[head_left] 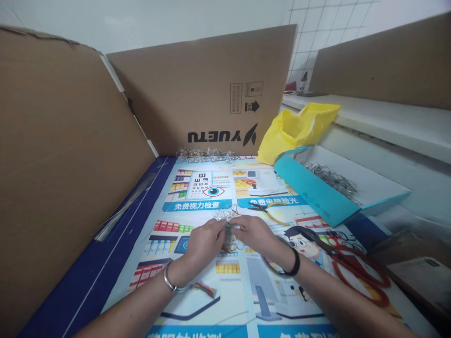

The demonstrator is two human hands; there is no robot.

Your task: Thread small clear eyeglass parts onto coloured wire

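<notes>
Head view. Your two hands meet over the middle of the table [121,249], on its printed cover. Your left hand [207,238] has its fingers and thumb drawn together, apparently clamped on a tangle of thin wires [231,213], whose loose ends fan out beyond the fingertips. Your right hand [254,233] faces it from the other side, fingers curled and tips at the same wires; whether they grip or merely touch cannot be told, as the pieces are fine and partly covered.

A pair of pliers [265,208] with yellow handles lies just beyond your right hand; large scissors [334,252] with red handles lie beside your right forearm. A short bundle of multicoloured strands [205,290] rests near your left wrist. To the right, a teal box [313,188] holds a heap of wire pieces [331,180]; a yellow bag [299,129] stands behind it. Small clear pieces [206,154] line the foot of the cardboard panel [207,94].

Judged from this pose, the step in hand is fingertip work on the wires, and the next move calls for a steady left pinch and small, careful right-hand movements that keep the loose ends from snagging.
</notes>
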